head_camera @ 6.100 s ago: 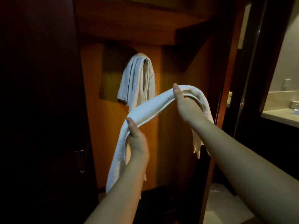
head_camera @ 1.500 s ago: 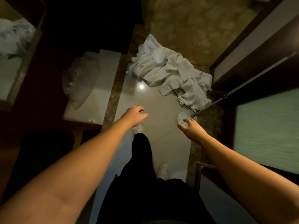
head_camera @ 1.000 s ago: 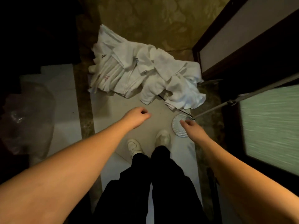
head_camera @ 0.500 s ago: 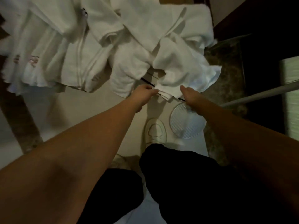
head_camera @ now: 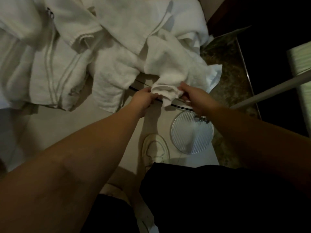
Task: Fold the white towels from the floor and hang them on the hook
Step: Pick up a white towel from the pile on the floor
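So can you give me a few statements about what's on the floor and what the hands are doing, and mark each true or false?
1. Both hands grip the same towel. True: left hand and right hand pinch its near edge.
2. A round ribbed disc lies on the floor. True.
3. The pile is neatly folded. False: it is crumpled.
4. The person is barefoot. False: a white shoe shows.
5. The disc lies on the pile. False: it lies beside it on bare floor.
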Demonstrator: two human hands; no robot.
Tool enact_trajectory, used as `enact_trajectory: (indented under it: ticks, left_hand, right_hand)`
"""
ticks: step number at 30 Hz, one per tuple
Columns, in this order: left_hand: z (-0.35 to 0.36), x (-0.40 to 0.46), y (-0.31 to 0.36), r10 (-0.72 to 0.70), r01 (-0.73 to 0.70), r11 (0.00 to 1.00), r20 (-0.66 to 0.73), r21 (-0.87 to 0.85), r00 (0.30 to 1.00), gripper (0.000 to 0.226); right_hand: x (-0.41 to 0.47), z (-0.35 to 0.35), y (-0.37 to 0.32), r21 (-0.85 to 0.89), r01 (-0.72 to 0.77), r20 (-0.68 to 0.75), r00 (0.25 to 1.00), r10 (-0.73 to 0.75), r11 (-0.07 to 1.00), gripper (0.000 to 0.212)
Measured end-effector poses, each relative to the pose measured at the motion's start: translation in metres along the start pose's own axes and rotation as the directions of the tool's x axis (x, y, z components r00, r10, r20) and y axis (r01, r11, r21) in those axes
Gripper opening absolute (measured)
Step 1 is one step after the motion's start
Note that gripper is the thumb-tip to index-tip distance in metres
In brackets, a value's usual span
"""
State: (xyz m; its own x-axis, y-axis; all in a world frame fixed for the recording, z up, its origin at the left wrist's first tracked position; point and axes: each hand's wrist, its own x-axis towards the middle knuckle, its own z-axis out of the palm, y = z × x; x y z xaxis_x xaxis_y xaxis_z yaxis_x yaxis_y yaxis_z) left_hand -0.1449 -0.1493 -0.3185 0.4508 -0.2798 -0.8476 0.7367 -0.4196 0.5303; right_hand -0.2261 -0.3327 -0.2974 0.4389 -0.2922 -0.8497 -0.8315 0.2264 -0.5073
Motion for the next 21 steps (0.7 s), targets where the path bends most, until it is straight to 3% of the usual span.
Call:
enact_trajectory:
  ticks: [1, 4, 7, 15, 21]
  left_hand:
    - [-0.003, -0.003, 0.005, 0.014, -0.014, 1.0, 0.0, -0.022, 1.0, 0.01]
    - [-0.013, -0.018, 0.024, 0.063, -0.062, 0.996, 0.014, -0.066, 0.998, 0.012]
    - [-0.024, -0.051, 0.048, 0.12, -0.114, 0.987, 0.05, -0.112, 0.992, 0.013]
    - [-0.076, -0.225, 0.158, 0.277, -0.248, 0.937, 0.092, -0.245, 0.956, 0.013]
    - [-0.116, -0.392, 0.241, 0.337, -0.333, 0.931, 0.005, -0.15, 0.941, 0.012]
  right_hand:
    - [-0.005, -0.001, -0.003, -0.055, 0.068, -0.025, 0.997, -0.069, 0.996, 0.039]
    - [-0.029, 0.001, -0.018, -0.332, 0.234, -0.085, 0.957, -0.277, 0.914, 0.046]
    - [-0.061, 0.007, -0.043, -0.423, 0.329, -0.091, 0.912, -0.4, 0.844, 0.03]
    - [-0.226, 0.011, -0.174, -0.426, 0.478, -0.013, 0.845, -0.534, 0.768, 0.01]
    - [-0.382, 0.022, -0.263, -0.44, 0.542, 0.039, 0.808, -0.588, 0.716, 0.012]
